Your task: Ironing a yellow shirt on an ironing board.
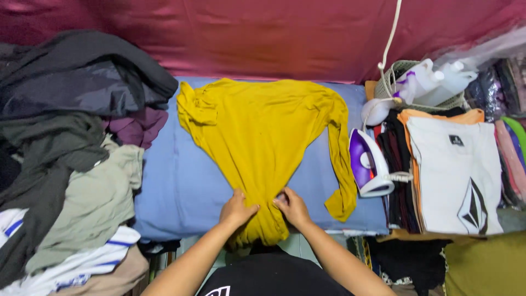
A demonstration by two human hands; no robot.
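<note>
Both hands, left hand (pixel 236 209) and right hand (pixel 292 207), press flat and ungripping on a yellow shirt (pixel 263 142) spread over the blue ironing pad (pixel 175 186) (iron (pixel 370 164) parked aside).

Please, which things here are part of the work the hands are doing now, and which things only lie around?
In use:
- left hand and right hand, both pressing on the yellow shirt
- yellow shirt
- blue ironing pad under it

Lying about:
- purple and white iron
- pile of unfolded clothes
- stack of folded clothes
- white spray bottles
</note>
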